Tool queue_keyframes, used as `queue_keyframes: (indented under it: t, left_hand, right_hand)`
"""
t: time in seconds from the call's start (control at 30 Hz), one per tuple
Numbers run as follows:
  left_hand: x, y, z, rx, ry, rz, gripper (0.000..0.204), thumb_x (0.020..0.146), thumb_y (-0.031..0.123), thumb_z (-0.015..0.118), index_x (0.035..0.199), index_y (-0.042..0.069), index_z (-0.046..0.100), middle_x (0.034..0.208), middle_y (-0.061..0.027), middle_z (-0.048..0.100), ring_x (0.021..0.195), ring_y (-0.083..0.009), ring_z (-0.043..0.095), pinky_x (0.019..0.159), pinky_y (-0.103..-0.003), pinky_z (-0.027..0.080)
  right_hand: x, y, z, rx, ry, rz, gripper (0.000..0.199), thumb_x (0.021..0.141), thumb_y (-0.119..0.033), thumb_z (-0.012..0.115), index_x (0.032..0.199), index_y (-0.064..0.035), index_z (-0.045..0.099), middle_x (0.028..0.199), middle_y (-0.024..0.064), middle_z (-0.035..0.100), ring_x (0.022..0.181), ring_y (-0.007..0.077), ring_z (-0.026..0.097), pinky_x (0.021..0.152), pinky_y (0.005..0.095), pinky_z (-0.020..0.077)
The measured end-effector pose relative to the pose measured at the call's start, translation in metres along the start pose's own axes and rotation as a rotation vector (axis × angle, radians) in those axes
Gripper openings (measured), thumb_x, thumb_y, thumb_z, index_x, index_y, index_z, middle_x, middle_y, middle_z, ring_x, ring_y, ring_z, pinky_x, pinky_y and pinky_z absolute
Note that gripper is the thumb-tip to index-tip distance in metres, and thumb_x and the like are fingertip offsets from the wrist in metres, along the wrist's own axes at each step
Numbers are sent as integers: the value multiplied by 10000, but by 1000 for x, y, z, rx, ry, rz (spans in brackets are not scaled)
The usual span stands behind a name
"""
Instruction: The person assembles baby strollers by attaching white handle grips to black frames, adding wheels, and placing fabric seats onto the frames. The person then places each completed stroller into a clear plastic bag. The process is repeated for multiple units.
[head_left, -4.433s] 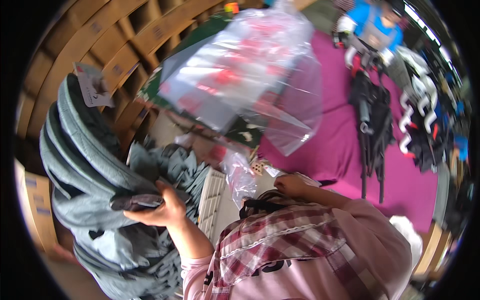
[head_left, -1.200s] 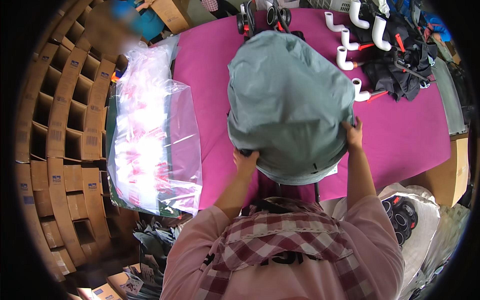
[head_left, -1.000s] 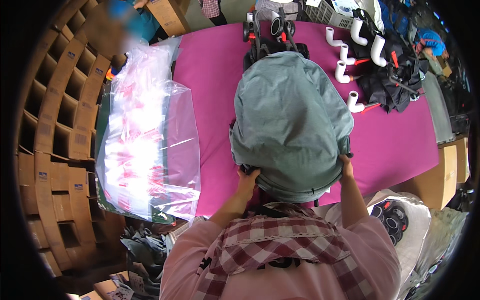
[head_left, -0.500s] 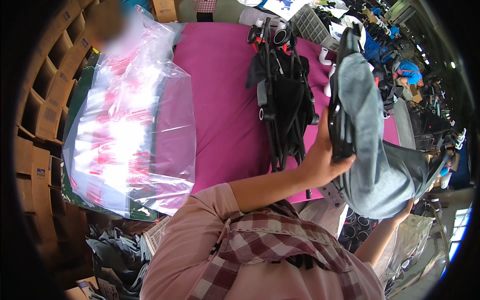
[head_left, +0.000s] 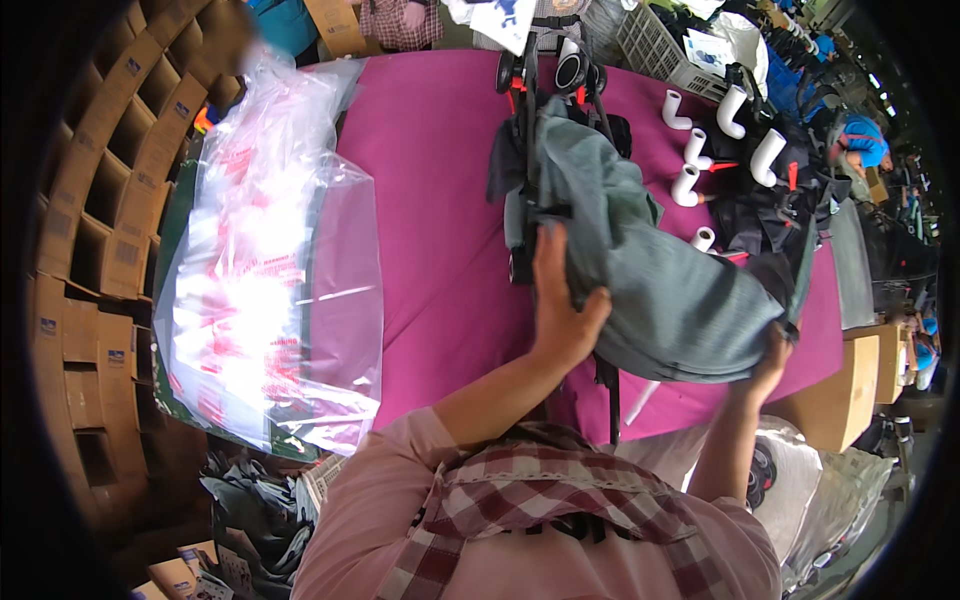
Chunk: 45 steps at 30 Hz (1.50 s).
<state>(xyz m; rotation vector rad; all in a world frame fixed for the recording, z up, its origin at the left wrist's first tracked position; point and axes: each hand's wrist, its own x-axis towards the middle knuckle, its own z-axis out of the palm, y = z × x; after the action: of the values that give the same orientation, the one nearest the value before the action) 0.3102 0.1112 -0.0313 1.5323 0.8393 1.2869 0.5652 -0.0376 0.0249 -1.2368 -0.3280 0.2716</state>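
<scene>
On the magenta bench (head_left: 440, 250), both hands (head_left: 560, 320) grip the grey-green fabric cover (head_left: 660, 280) over the folded black frame (head_left: 525, 150); it may snag, knocking white curved tubes (head_left: 690, 180) at two o'clock.

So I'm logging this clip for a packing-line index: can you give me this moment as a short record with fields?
Setting: magenta table, cardboard cubbyholes on the left
Left hand: grip on the near edge of the grey-green fabric cover
Right hand: holds the cover's right end
Under the cover: folded black stroller frame, wheels at the far end
Left of it: clear plastic bags
Far right: white curved tube pieces
</scene>
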Motion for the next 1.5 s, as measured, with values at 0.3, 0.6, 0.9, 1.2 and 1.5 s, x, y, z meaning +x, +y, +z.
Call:
queue_keyframes:
  t: [0.3,0.6,0.9,1.2,1.5]
  left_hand:
    - [92,-34,-17,127,130,119,786,757,-34,444,1525,-53,273,1586,-258,248,1490,-380,224,1207,-442,167]
    - [187,-82,-2,438,-88,47,715,766,14,457,1464,-93,351,1501,-335,348,1415,-462,327,1180,-457,252]
    - [332,-193,13,714,31,-215,614,873,128,457,1438,-102,385,1480,-329,381,1402,-448,346,1160,-450,316]
    - [233,-169,-41,589,-53,70,509,1012,204,466,1450,-46,401,1508,-294,361,1378,-450,378,1115,-470,359]
    - [-84,-115,-83,591,-463,-56,280,951,137,586,1209,32,613,1333,-197,555,1253,-388,514,1053,-467,419]
  right_hand:
    - [-8,89,127,32,-447,-15,908,856,-190,588,1571,34,74,1629,191,139,1507,285,156,1215,401,91]
    - [92,140,190,-231,-873,308,802,825,-62,489,1542,73,157,1516,209,359,1420,267,344,1178,343,223]
    - [220,255,345,-584,-662,-200,685,865,-304,556,1421,71,419,1370,324,518,1314,425,483,1105,411,376]
    - [206,239,303,-610,-649,-341,602,985,-437,503,1377,19,514,1346,284,559,1276,394,530,1078,401,403]
    - [-59,244,-152,-982,-274,413,422,1066,-357,434,1077,-2,662,810,154,715,794,219,696,732,356,545]
